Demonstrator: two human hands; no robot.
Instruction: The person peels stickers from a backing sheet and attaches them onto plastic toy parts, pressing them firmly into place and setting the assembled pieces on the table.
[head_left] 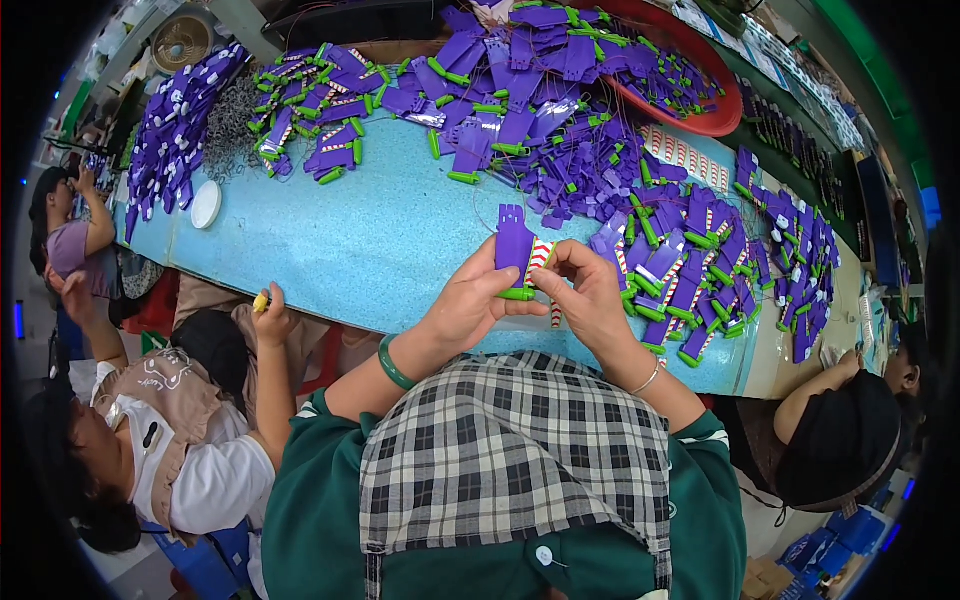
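My left hand (468, 298) grips a flat purple plastic part (513, 243) with a green end piece, thumb on its face. The part is held up over the near edge of the blue table (330, 255). Along its right side lies a red-and-white chevron sticker (541, 257). My right hand (592, 296) pinches at that sticker with thumb and forefinger; whether it is fully stuck down, I cannot tell. To the right of my right hand lies a pile of purple-and-green parts with chevron strips (700, 275).
Loose purple parts (590, 150) heap up ahead, beside a red basin (725, 100) of more parts. A chevron sticker sheet (690, 158) lies near the basin. At left are a white dish (206, 205) and grey metal pieces (232, 125). Co-workers sit close on both sides.
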